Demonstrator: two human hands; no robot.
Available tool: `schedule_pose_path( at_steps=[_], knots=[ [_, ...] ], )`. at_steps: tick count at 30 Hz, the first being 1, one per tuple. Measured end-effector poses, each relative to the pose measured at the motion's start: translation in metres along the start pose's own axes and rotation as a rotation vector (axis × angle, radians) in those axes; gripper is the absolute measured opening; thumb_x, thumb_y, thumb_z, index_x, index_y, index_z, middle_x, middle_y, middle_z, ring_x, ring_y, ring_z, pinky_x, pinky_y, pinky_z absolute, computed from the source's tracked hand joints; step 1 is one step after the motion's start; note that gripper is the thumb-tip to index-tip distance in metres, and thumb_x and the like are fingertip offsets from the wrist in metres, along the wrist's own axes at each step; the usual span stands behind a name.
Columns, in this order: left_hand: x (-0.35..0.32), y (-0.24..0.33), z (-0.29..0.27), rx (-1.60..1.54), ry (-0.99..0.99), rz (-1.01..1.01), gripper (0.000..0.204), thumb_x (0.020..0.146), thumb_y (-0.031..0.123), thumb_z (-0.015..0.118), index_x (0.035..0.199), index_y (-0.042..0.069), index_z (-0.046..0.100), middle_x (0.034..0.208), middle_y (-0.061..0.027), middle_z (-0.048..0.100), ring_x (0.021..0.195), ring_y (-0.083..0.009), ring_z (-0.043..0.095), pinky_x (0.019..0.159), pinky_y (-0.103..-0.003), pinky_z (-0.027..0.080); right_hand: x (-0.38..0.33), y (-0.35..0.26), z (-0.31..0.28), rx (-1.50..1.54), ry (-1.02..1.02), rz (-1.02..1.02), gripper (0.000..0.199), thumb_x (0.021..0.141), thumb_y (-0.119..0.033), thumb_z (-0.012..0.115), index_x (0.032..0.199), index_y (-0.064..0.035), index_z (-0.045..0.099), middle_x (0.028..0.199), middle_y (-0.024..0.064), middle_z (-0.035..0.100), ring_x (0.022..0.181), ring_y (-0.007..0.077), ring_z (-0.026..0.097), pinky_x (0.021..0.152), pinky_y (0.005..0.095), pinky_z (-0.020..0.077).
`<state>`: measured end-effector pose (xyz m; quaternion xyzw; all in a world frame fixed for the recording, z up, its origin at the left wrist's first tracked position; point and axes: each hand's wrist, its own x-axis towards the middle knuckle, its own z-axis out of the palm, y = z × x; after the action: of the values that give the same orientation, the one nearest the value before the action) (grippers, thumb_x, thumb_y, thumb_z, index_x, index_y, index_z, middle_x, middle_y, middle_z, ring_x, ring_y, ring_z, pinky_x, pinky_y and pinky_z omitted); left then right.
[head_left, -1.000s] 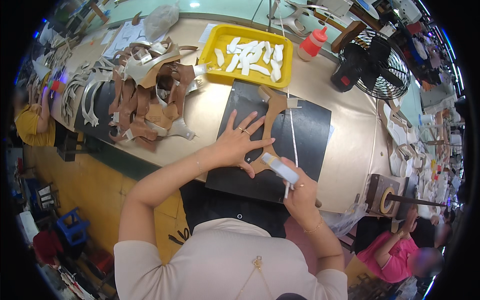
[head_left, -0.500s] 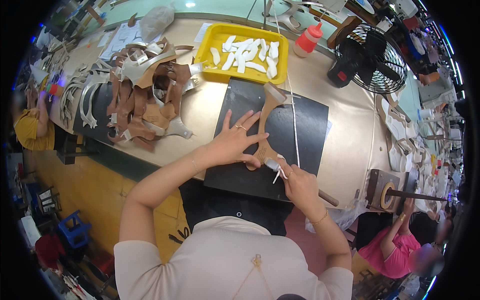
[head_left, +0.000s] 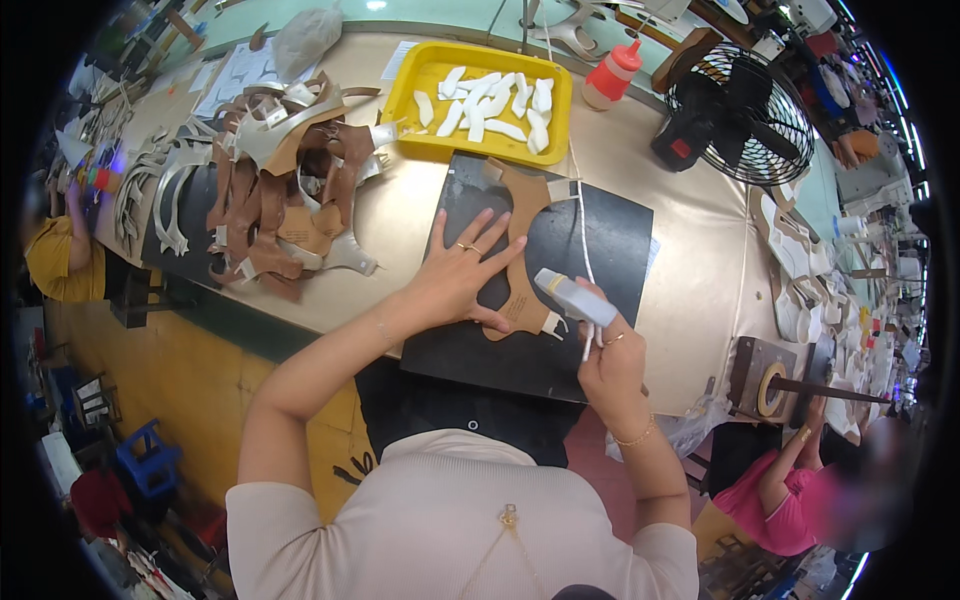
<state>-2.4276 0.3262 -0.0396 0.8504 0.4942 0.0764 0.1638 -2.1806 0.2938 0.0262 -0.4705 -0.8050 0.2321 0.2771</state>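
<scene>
The hammer (head_left: 578, 298) has moved off the brown piece (head_left: 518, 278).

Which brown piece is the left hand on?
The single brown piece on the central black board, partly under the left hand; the other brown pieces lie heaped further left.

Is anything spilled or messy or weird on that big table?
Nothing I can see looks spilled or broken. The messiest bit is the tangled heap of brown and silvery pieces, left of the left hand, because they overlap every which way. The white strips are jumbled too, but sit inside the yellow tray.
</scene>
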Motion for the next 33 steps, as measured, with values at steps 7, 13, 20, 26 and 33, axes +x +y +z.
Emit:
schedule_pose_path(
  at_steps=[7, 13, 20, 26, 33],
  knots=[
    [-0.002, -0.002, 0.005, 0.002, 0.027, 0.012, 0.121, 0.059, 0.073, 0.077, 0.158, 0.022, 0.029, 0.164, -0.0146, 0.024, 0.153, -0.0343, 0.019, 0.114, -0.072, 0.008, 0.012, 0.003, 0.009, -0.167, -0.009, -0.069, 0.057, 0.085, -0.008, 0.066, 0.140, -0.0198, 0.057, 0.073, 0.0066, 0.057, 0.060, 0.0275, 0.063, 0.054, 0.0389, 0.0502],
    [0.005, -0.007, -0.005, -0.071, -0.006, -0.009, 0.099, 0.069, 0.068, 0.075, 0.150, 0.021, 0.045, 0.159, -0.0143, 0.034, 0.150, -0.0317, 0.027, 0.113, -0.071, 0.013, 0.007, 0.010, 0.023, -0.350, -0.240, -0.005, 0.053, 0.088, -0.008, 0.063, 0.139, -0.0185, 0.056, 0.073, 0.0080, 0.058, 0.059, 0.0284, 0.065, 0.053, 0.0400, 0.0540],
    [0.021, -0.022, -0.010, -0.158, 0.062, -0.041, 0.070, 0.080, 0.045, 0.078, 0.143, 0.022, 0.056, 0.152, -0.0095, 0.046, 0.148, -0.0249, 0.031, 0.116, -0.051, 0.016, 0.013, 0.008, 0.011, -0.271, -0.194, 0.042, 0.055, 0.088, -0.005, 0.064, 0.141, -0.0183, 0.055, 0.078, 0.0087, 0.061, 0.066, 0.0298, 0.066, 0.060, 0.0404, 0.0543],
    [0.018, -0.016, -0.002, -0.217, 0.176, -0.064, 0.069, 0.080, 0.037, 0.080, 0.141, 0.016, 0.056, 0.148, -0.0083, 0.049, 0.147, -0.0255, 0.033, 0.116, -0.052, 0.016, 0.038, 0.007, 0.005, -0.114, 0.177, -0.031, 0.059, 0.088, -0.002, 0.066, 0.144, -0.0168, 0.053, 0.079, 0.0100, 0.061, 0.065, 0.0279, 0.064, 0.059, 0.0391, 0.0514],
    [0.022, 0.024, 0.000, -0.426, 0.263, -0.360, 0.056, 0.079, 0.013, 0.079, 0.130, 0.007, 0.057, 0.125, -0.0163, 0.058, 0.118, -0.0334, 0.056, 0.098, -0.045, 0.043, 0.047, 0.013, 0.015, -0.272, 0.066, 0.012, 0.055, 0.089, -0.006, 0.067, 0.141, -0.0153, 0.055, 0.079, 0.0093, 0.062, 0.064, 0.0273, 0.065, 0.057, 0.0387, 0.0509]
  ],
)
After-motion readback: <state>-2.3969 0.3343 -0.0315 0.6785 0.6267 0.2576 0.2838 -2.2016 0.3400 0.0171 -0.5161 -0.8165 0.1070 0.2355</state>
